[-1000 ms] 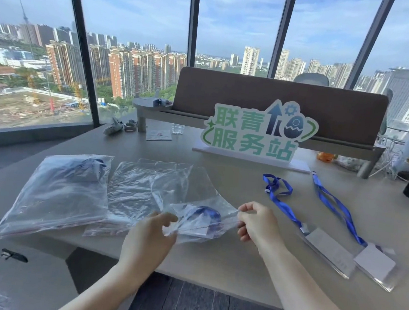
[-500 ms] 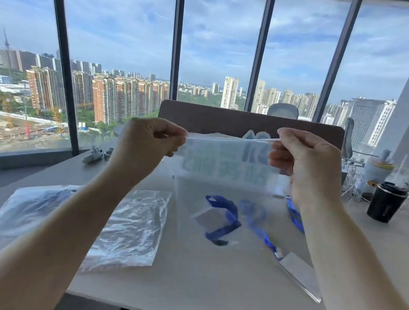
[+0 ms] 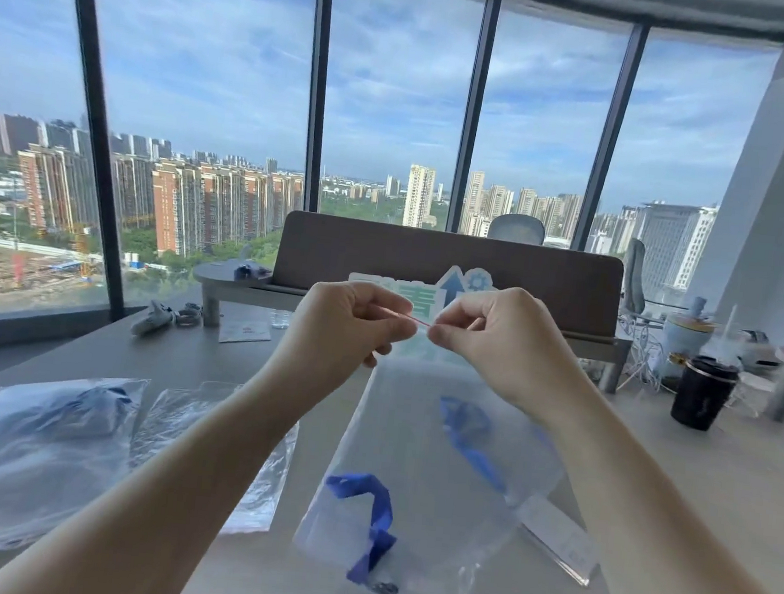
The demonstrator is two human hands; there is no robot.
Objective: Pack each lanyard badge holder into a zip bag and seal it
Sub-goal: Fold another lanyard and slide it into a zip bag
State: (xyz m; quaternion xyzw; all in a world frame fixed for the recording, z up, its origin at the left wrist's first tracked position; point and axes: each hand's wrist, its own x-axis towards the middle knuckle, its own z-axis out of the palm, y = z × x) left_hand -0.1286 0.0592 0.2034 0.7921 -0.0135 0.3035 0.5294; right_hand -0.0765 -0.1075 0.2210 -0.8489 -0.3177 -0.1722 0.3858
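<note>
I hold a clear zip bag (image 3: 418, 448) up in the air above the table. My left hand (image 3: 354, 324) and my right hand (image 3: 486, 339) pinch its top strip close together near the middle. A blue lanyard (image 3: 375, 525) with its clip hangs inside at the bag's bottom. Another blue lanyard (image 3: 468, 433) shows through the bag, with its clear badge holder (image 3: 558, 540) lying on the table to the right. A filled bag (image 3: 36, 444) lies at the left.
Spare zip bags (image 3: 261, 490) lie left of centre. A black cup (image 3: 701, 393) stands at the right, with a pale blue jar (image 3: 686, 332) behind it. A green sign (image 3: 453, 288) and a brown desk divider (image 3: 446, 263) are at the back. Windows lie beyond.
My hands lifted the bag off the table to chest height. They then moved along the top strip towards each other, from its ends to its middle. The view tilted upward.
</note>
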